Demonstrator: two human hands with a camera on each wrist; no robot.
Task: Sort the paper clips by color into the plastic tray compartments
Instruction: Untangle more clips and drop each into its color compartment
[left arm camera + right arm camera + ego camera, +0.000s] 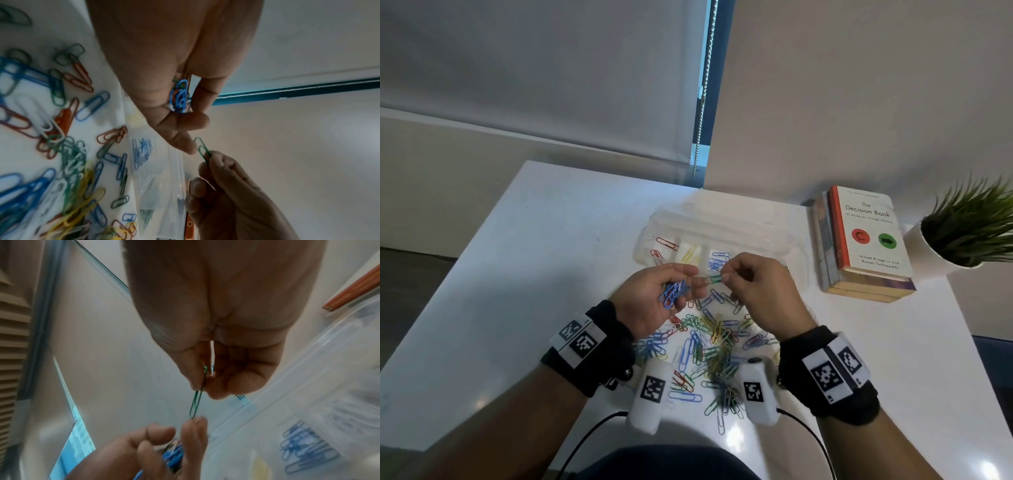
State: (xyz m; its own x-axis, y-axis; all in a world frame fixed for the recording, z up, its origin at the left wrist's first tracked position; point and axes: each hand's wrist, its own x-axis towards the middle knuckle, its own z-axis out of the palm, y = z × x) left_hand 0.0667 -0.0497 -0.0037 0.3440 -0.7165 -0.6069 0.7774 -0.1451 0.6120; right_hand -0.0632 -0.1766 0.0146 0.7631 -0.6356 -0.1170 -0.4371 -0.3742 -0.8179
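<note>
My left hand (664, 291) cups a bunch of mostly blue clips (674, 291) (180, 95) in its curled fingers. My right hand (750, 284) pinches a single green clip (714, 278) (203, 150) (197, 398) between thumb and forefinger; the clip's free end touches a left fingertip (195, 423). Both hands hover just in front of the clear plastic tray (767, 229). Its compartments hold red clips (666, 244), yellow clips (689, 255) and blue clips (717, 262) (304, 449). A mixed pile of loose clips (709, 349) (51, 154) lies on the white table below my hands.
A stack of books (863, 240) lies right of the tray, with a potted plant (969, 229) beyond it. The table's far edge meets a wall and a roller blind with a bead chain (702, 102). Cables trail from my wrist cameras near the front edge.
</note>
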